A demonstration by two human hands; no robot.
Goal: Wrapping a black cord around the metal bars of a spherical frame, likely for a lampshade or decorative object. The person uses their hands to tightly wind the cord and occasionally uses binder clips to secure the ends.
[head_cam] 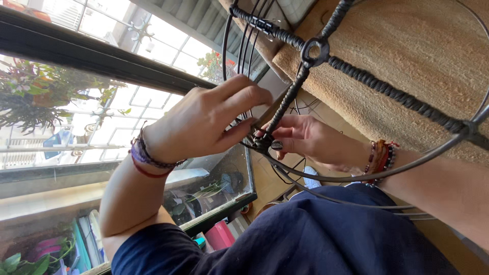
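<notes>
Head view: both hands meet at the lower joint of a cord-wrapped wire frame (356, 71). Left hand (204, 122) pinches from above-left; right hand (310, 138) grips the joint from the right. Wrapped spoke runs up-right from the fingers.

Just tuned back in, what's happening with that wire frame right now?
A person holds a round black wire frame over their lap. Dark cord wraps its spokes, which meet at a small ring. The left hand and right hand both work at one rim joint, pinching cord there. Both wrists wear bracelets. A window with plants lies beyond.
</notes>
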